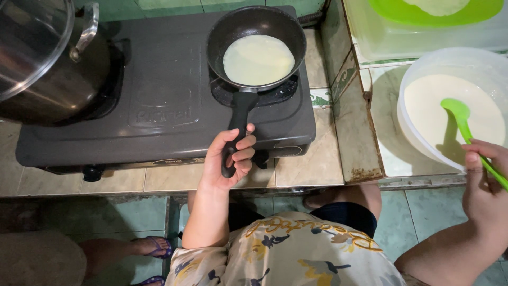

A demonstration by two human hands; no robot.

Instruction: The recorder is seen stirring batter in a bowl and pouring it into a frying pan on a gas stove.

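Embossed maker's mark [160,113] on the stove top, up and left of the left-hand fingers [243,151]; small oval badge [172,161] on the front edge, just left of them.

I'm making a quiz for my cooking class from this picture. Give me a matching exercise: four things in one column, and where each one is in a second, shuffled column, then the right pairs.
Things:
1. thin batter round
2. green ladle
3. steel pot
4. pan handle

Places:
A. on the stove's left burner
B. in the left hand
C. in the black frying pan
D. in the white bowl of batter, held by the right hand

Pairs: 1-C, 2-D, 3-A, 4-B
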